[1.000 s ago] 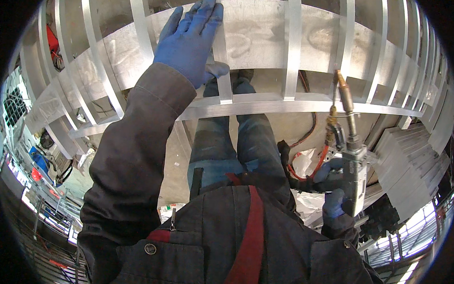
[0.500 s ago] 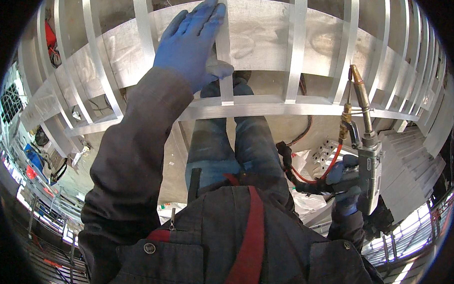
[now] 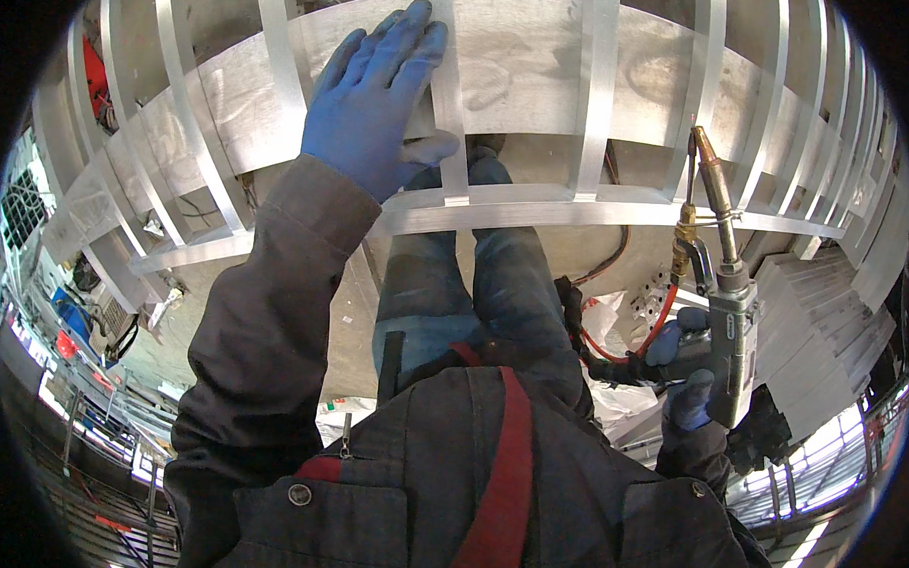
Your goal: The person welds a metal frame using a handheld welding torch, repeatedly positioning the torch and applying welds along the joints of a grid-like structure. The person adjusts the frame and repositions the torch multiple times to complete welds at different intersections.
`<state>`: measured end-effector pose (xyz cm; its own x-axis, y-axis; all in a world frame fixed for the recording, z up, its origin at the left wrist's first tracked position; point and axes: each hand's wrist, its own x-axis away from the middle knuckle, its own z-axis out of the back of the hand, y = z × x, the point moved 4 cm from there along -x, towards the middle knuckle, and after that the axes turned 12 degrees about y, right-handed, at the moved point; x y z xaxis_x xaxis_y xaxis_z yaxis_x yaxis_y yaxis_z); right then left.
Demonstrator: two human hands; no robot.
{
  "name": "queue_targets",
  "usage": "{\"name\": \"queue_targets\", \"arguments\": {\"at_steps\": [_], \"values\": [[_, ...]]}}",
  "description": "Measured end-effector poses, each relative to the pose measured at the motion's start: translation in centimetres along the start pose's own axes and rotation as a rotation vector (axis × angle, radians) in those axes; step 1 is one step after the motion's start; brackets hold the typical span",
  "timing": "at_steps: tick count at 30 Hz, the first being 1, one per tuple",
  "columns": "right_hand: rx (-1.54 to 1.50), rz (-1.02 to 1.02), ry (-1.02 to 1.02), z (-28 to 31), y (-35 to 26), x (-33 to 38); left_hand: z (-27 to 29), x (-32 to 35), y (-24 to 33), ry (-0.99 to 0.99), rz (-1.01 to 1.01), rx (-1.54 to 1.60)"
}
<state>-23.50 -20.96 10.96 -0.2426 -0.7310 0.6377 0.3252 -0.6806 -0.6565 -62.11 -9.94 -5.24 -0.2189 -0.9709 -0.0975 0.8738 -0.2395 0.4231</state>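
In a blue glove, my left hand (image 3: 365, 111) lies with its fingers stretched along an upright aluminium bar (image 3: 449, 94), the thumb out to the side near the bar's lower end. The bar meets a long curved aluminium rail (image 3: 537, 219) that runs across in front of me. My right hand (image 3: 689, 400), also gloved, is wrapped round the pistol grip of a welding gun (image 3: 733, 339). The gun's copper-coloured nozzle (image 3: 712, 163) points up and away, close to the bars on the right. Beside the nozzle runs a thin brass-ended tube (image 3: 686, 232) fed by a red hose (image 3: 663, 321).
Behind the bars lies a wide curved metal plate (image 3: 522, 66). Stacked flat metal sheets (image 3: 814, 307) are at the right. A dark cable (image 3: 604, 369) runs from the gun past my legs. A red object (image 3: 93, 76) and a blue item (image 3: 71, 316) are at the left.
My left hand has shifted slightly left and down along the bar, its fingers still stretched. The welding gun has moved slightly left in my right hand.
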Motion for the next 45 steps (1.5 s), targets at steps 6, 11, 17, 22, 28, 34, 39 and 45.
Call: {"name": "queue_targets", "arguments": {"at_steps": [6,11,17,22,28,34,39,45], "values": [[-0.248,-0.132,-0.025,2.0,2.1,-0.7,0.2,-0.7,0.5,0.012,-0.016,-0.100],[-0.442,-0.170,-0.114,10.1,3.3,-3.3,0.0,-1.1,0.5,-0.071,-0.032,-0.140],[-0.160,-0.204,-0.101,21.4,-3.5,-5.6,0.0,-0.9,0.5,-0.091,-0.018,-0.125],[0.358,-0.118,-0.141,21.6,-13.2,-7.5,-0.1,-0.7,0.2,-0.094,-0.011,-0.115],[0.756,0.079,-0.290,12.8,-19.8,-9.9,0.1,-0.6,0.3,-0.078,-0.012,-0.048],[0.941,0.181,-0.485,-0.5,-20.0,-11.7,0.9,-0.7,0.5,-0.105,-0.020,-0.030],[1.067,0.165,-0.625,-8.3,-19.1,-12.6,1.3,-1.0,0.5,-0.162,-0.038,-0.041],[0.994,0.351,-0.817,-12.0,-17.1,-13.4,2.1,-0.9,0.5,-0.297,0.011,0.042]]}}
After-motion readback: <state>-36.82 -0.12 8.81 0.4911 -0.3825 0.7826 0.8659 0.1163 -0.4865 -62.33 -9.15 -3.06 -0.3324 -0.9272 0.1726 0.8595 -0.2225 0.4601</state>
